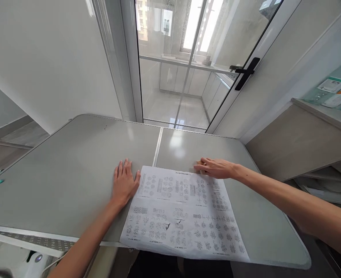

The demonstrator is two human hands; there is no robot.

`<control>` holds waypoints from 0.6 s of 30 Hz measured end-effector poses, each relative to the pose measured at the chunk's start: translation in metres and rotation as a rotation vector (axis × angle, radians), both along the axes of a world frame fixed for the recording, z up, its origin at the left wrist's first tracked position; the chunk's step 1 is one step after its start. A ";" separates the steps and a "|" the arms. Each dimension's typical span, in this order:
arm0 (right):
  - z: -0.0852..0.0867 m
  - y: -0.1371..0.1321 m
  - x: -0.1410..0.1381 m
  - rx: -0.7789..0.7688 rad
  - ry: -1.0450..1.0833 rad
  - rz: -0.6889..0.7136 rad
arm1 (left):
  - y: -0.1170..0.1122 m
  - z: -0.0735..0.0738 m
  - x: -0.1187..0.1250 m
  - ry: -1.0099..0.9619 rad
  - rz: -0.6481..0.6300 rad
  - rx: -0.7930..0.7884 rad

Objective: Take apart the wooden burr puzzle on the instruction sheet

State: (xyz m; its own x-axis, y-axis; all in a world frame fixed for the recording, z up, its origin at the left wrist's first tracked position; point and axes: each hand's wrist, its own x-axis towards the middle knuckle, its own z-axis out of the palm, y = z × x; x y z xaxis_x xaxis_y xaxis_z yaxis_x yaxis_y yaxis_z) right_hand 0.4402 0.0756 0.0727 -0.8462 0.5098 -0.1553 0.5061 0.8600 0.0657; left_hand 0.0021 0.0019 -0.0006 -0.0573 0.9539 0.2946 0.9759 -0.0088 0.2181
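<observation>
Left hand lies spread beside the paper, apparently for steadiness. Right hand pinches a tan object.

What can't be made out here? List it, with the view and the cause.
- Head view: the small tan object's full shape, mostly hidden by the right hand.
- Head view: the fine print on the paper sheet, too small.
- Head view: the clear plastic containers, cut off by the right edge.
</observation>
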 end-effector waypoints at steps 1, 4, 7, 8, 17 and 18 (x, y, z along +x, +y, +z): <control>0.003 0.000 0.000 0.004 0.011 -0.006 | 0.000 -0.001 0.000 0.000 0.000 0.004; 0.016 0.000 -0.004 0.016 0.021 0.004 | -0.001 -0.002 -0.001 0.006 -0.003 0.007; 0.027 -0.005 -0.015 0.014 0.043 0.027 | -0.001 -0.001 -0.001 0.010 -0.004 -0.003; 0.030 -0.009 -0.020 0.011 0.061 0.037 | -0.001 -0.001 -0.001 0.008 -0.006 -0.008; 0.024 -0.075 -0.080 -0.024 0.078 0.232 | -0.002 0.001 -0.001 -0.003 -0.010 -0.012; 0.022 -0.082 -0.085 -0.017 0.075 0.233 | -0.002 0.001 -0.001 -0.002 -0.012 -0.008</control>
State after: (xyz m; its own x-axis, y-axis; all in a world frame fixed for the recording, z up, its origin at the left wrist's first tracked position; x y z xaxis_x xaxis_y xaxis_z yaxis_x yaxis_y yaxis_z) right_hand 0.3553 -0.0064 0.0949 -0.9502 0.2970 -0.0949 0.2964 0.9548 0.0202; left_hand 0.0014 -0.0002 0.0007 -0.0469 0.9570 0.2864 0.9753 -0.0182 0.2203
